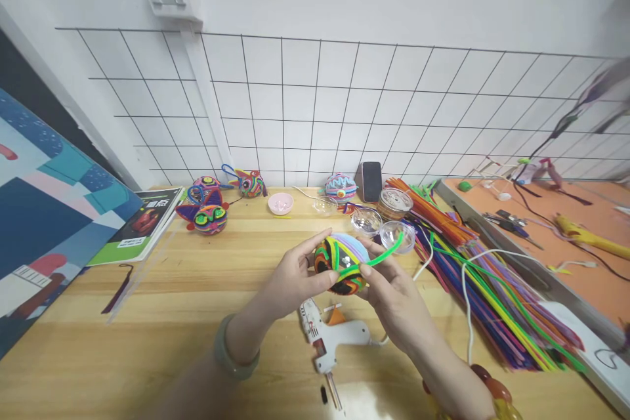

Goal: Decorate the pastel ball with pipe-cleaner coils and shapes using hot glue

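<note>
Both hands (296,277) (395,295) gripping striped ball (339,253), green pipe cleaner (386,253), magazine (140,226) title unclear

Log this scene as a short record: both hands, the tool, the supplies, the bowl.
Left hand: holds the multicolored ball
Right hand: holds a green pipe cleaner against the ball, free end sticking out rightward
Tool: white glue gun, lying on the table
Supplies: pipe cleaner bundles, right side
Bowl: pink, near the wall
</note>
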`<state>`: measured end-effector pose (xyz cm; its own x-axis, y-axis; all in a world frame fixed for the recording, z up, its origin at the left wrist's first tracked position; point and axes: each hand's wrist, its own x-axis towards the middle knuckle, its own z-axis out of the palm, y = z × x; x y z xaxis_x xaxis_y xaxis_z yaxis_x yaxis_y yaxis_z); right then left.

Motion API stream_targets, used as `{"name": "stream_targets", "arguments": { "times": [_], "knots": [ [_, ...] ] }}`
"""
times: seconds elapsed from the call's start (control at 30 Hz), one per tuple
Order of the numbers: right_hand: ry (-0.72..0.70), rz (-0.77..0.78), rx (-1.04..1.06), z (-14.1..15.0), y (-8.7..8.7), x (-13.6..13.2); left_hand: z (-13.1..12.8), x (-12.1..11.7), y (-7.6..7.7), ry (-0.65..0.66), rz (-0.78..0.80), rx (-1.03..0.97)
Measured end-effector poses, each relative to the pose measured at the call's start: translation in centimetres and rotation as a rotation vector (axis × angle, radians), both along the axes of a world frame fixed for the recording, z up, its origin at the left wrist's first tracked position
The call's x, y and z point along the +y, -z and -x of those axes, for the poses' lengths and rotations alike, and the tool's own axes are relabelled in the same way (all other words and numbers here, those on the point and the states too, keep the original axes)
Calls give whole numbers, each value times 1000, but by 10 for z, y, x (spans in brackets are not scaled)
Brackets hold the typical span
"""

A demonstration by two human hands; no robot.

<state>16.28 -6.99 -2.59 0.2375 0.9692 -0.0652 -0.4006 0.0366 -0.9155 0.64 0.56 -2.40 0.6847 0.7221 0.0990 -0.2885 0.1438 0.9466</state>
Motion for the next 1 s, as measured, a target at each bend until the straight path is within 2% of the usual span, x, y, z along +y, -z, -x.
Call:
{"name": "stream_targets", "arguments": {
  "times": [0.17, 0.3, 0.5, 0.63, 0.77, 0.9, 1.0],
  "knots": [
    [9, -13, 14, -1, 4, -1, 1, -1, 0, -7, -14, 2],
    [-48, 7, 159, -6, 7, 1, 2, -5, -4, -37, 11, 9],
    [-185, 83, 371, -13, 6, 4, 6, -8, -17, -29, 229, 18],
    [-268, 78, 427, -13, 1, 5, 6, -7, -22, -56, 285, 20],
    [-143, 91, 376, -10, 2, 5, 0, -11, -17, -79, 278, 18],
    [62, 17, 214, -5, 6, 2, -8, -18, -7, -118, 188, 14],
    [161, -23, 98, 0, 8, 1, -11, -22, -2, -115, 140, -8]
  ]
}}
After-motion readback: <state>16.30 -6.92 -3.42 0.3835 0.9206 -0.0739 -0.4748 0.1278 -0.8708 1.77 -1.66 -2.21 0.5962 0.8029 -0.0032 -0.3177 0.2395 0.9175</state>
